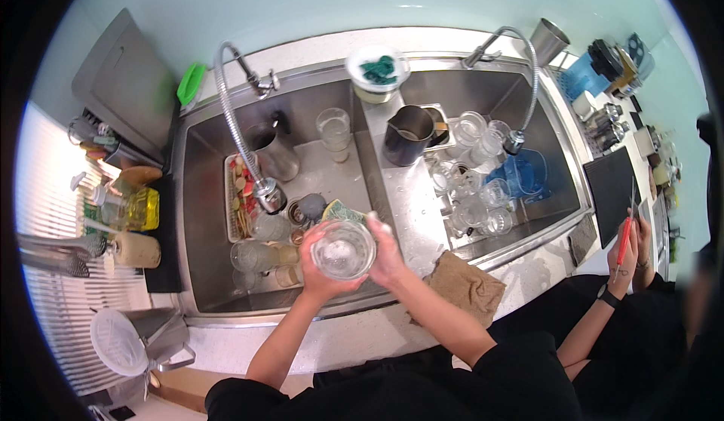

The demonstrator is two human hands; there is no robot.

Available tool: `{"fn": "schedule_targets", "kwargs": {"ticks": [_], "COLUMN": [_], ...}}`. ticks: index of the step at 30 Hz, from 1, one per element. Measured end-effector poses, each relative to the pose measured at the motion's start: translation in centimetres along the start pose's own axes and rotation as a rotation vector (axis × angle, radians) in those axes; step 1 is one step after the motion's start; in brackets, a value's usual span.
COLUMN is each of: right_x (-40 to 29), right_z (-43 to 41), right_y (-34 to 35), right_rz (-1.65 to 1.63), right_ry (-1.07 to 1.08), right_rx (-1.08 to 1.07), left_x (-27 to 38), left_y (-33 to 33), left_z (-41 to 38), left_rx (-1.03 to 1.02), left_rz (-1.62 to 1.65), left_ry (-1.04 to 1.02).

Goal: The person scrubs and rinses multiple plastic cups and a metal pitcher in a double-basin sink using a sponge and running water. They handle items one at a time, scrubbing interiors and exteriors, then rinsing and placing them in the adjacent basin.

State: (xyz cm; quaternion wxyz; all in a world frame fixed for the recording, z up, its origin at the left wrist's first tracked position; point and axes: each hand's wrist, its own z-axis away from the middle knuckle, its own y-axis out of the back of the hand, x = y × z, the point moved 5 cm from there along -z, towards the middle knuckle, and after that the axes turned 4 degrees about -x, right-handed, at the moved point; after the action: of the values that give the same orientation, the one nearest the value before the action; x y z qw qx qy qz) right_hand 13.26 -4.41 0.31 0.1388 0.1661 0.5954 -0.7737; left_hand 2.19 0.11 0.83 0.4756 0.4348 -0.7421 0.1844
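Observation:
Above the front of the left sink basin, my left hand is wrapped around a clear glass, its mouth tilted towards me. My right hand is at the glass's right side, with white foam on its fingertips. A green and yellow scrub sponge shows just beyond the rim, close to my right fingers. Whether those fingers grip the sponge is hidden. Below, several used glasses lie in the left sink basin, beside a perforated basket of fruit scraps.
A spring-hose faucet hangs over the left basin, near a metal pitcher. Several glasses crowd the right basin. A dark pitcher stands on the divider. A brown cloth covers the front edge. At right, a co-worker's hand holds a red-handled knife.

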Motion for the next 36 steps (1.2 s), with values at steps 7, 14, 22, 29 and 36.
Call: {"fn": "schedule_targets", "kwargs": {"ticks": [7,14,22,29,36], "right_x": [3.9,1.5,-10.1,-15.0,-14.4], "right_z": [1.0,2.1,7.2,9.9,10.8], "right_y": [1.7,2.7,4.9,2.0,1.6], "right_rz": [-0.242,-0.178,0.252,0.358,0.457], "right_ry": [0.083,-0.085,0.377,0.757,0.757], "right_rx": [0.332,0.298,0.439,0.51,0.403], "left_x": [0.2,0.7,-1.8,-5.7,-6.8], "left_y": [0.0,-1.0,-5.0,-12.1,-13.0], "left_z": [-1.2,-2.2,-8.0,-9.5,-9.1], "left_rx": [0.342,0.11,0.055,-0.143,-0.163], "left_rz": [0.06,0.174,0.044,0.006,0.065], "left_ry": [0.003,-0.013,0.075,0.183,0.265]}}
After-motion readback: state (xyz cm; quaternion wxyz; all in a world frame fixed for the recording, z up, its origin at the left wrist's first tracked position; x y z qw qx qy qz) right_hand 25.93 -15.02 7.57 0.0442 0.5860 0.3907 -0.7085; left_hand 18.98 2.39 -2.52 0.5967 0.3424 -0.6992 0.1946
